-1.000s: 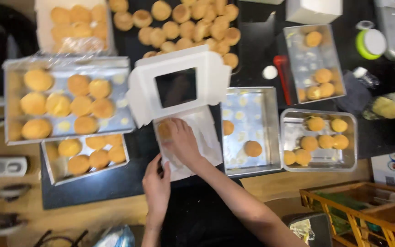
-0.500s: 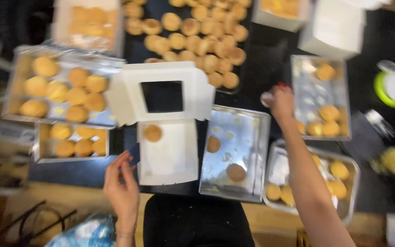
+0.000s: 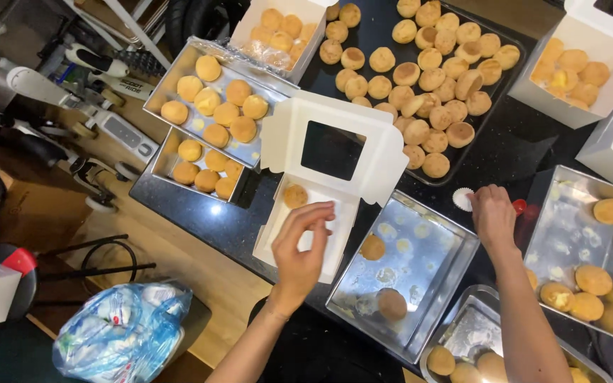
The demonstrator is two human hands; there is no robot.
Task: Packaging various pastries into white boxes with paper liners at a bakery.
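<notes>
The left hand [image 3: 303,248] hovers, fingers loosely curled and empty, over the white windowed box [image 3: 313,213] holding one round golden bun [image 3: 294,196]. The right hand [image 3: 492,215] seems to pinch a paper cup [image 3: 462,199].

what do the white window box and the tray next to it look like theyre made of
White window box: apparently thin matte cardboard, judging by folded flaps and the cut window in its lid. Tray: probably shiny metal, likely aluminium or steel; it shows mirror-like reflections and greasy spots.
</notes>
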